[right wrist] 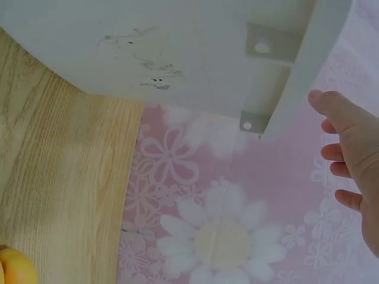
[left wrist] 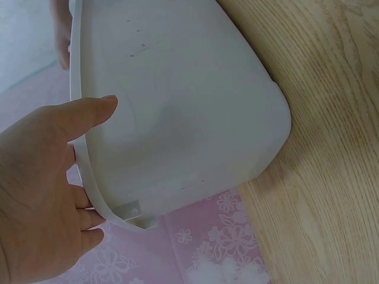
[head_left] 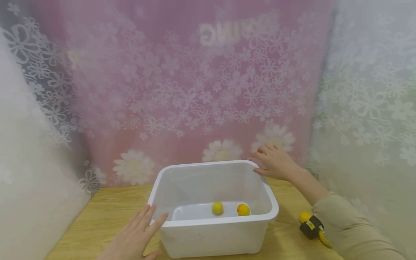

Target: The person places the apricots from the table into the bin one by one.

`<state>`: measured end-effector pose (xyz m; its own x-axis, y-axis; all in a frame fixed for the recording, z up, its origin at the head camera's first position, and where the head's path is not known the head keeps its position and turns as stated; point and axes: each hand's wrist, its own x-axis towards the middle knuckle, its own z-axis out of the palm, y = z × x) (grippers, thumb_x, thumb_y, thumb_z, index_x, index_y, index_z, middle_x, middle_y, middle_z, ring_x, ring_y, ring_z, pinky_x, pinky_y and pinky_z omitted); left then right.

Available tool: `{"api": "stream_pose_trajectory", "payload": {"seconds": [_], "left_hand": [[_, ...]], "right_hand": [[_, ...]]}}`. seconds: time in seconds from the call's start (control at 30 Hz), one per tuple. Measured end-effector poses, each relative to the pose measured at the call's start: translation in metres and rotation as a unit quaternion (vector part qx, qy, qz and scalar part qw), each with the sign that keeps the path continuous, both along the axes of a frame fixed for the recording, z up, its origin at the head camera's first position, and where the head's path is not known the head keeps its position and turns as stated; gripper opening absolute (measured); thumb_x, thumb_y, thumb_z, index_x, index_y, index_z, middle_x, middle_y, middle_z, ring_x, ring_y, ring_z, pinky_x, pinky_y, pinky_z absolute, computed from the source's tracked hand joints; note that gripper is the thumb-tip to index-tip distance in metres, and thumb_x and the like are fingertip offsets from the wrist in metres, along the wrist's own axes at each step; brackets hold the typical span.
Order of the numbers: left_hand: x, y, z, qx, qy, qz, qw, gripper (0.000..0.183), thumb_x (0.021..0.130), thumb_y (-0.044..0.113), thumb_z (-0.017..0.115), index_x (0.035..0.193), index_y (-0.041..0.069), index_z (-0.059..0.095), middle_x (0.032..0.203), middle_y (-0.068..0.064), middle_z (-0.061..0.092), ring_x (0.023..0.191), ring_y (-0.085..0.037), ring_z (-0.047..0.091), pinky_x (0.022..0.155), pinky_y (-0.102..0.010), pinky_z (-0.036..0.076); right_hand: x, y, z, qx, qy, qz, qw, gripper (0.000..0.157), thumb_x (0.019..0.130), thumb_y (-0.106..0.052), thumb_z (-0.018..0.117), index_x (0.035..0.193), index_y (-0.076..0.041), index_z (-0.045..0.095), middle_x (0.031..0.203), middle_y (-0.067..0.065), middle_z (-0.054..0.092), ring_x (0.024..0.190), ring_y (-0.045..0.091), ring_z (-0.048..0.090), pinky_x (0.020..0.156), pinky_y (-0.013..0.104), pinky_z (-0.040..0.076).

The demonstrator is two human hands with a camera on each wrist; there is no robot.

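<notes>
A white plastic bin (head_left: 211, 240) stands on the wooden table, a yellow-green round fruit (head_left: 217, 208) and a yellow fruit with a reddish side (head_left: 243, 210) on its floor. My left hand (head_left: 134, 231) is at the bin's front left corner. Its fingers lie fairly straight against the rim, while the thumb (left wrist: 89, 115) extends over the outer wall in the left wrist view. At the back right corner, my right hand (head_left: 274, 161) has its thumb beside the rim and its fingers loosely bent. In the right wrist view this hand (right wrist: 361, 145) holds nothing.
On the table to the right, a yellow fruit (head_left: 304, 217) and a curved yellow thing (head_left: 324, 239) lie by my right sleeve. A black box (head_left: 311, 227) with a yellow label is between them. A pink flowered curtain (head_left: 195, 90) hangs behind the bin.
</notes>
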<state>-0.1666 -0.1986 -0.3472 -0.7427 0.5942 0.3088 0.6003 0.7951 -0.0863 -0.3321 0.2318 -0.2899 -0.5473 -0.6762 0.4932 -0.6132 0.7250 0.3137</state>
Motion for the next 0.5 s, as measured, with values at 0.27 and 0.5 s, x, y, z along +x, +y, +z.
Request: {"api": "stream_pose_trajectory", "payload": {"seconds": [0.27, 0.5], "left_hand": [[-0.001, 0.0, 0.001, 0.001, -0.028, 0.01, 0.9996, 0.077, 0.081, 0.052, 0.062, 0.141, 0.011, 0.039, 0.139, -0.028, 0.036, 0.126, -0.043, 0.036, 0.097, -0.054, 0.035], [-0.001, -0.001, -0.001, 0.0, -0.004, 0.0, 1.0, 0.077, 0.08, 0.053, 0.062, 0.141, 0.011, 0.04, 0.137, -0.028, 0.038, 0.124, -0.044, 0.039, 0.095, -0.054, 0.037]], "right_hand": [[0.006, 0.016, -0.004, -0.008, 0.008, -0.002, 1.0, 0.04, 0.077, -0.032, 0.073, 0.108, -0.007, 0.065, 0.093, 0.008, 0.056, 0.088, 0.026, 0.051, 0.075, 0.042, 0.046], [0.013, 0.035, -0.01, -0.018, 0.023, 0.007, 1.0, 0.052, 0.091, -0.054, 0.045, 0.102, -0.008, 0.066, 0.093, 0.008, 0.058, 0.091, 0.029, 0.052, 0.078, 0.047, 0.045]]}}
